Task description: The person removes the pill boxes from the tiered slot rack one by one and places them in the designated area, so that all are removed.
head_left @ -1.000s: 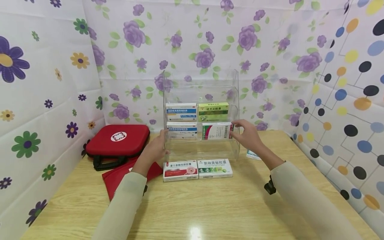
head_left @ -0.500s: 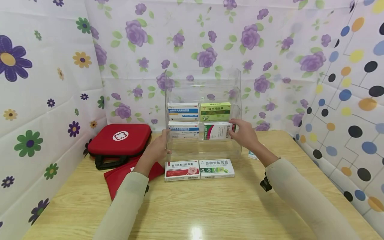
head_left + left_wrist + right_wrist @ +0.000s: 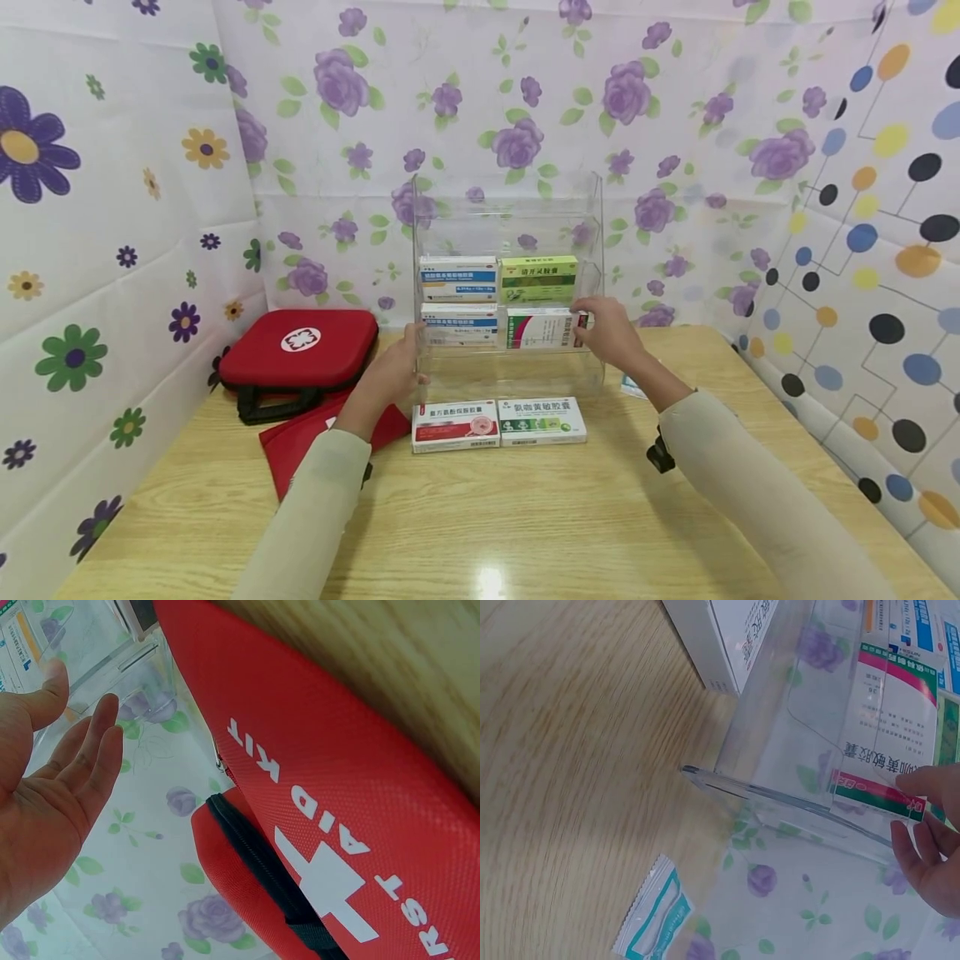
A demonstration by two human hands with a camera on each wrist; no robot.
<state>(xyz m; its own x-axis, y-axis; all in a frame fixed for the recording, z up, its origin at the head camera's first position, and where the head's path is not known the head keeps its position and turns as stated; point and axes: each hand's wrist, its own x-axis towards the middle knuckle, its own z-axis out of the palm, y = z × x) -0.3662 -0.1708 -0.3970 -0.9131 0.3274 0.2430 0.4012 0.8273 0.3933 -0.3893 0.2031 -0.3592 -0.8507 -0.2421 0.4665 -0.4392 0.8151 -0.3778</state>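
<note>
A clear acrylic tiered rack (image 3: 510, 377) stands against the back cloth. My right hand (image 3: 611, 333) pinches the right end of a white, green and magenta medicine box (image 3: 543, 329) on a lower tier; in the right wrist view its thumb lies on the printed front. At the rack's left side is my left hand (image 3: 388, 375), fingertips at the clear edge; the left wrist view has its thumb and fingers apart. A blue-and-white medicine box (image 3: 459, 327) shares the lower tier. Above sit another blue-and-white box (image 3: 457, 282) and a green box (image 3: 538, 280).
Two medicine boxes, one red-and-white (image 3: 455, 427) and one green-and-white (image 3: 542, 422), lie before the rack. At left are a red first aid case (image 3: 300, 350) and a flat red pouch (image 3: 360, 772). A small white-and-teal packet (image 3: 656, 911) lies right of the rack.
The box in my right hand has shifted slightly left and settled a little lower on its tier, with the hand following. My left hand stays at the rack's side.
</note>
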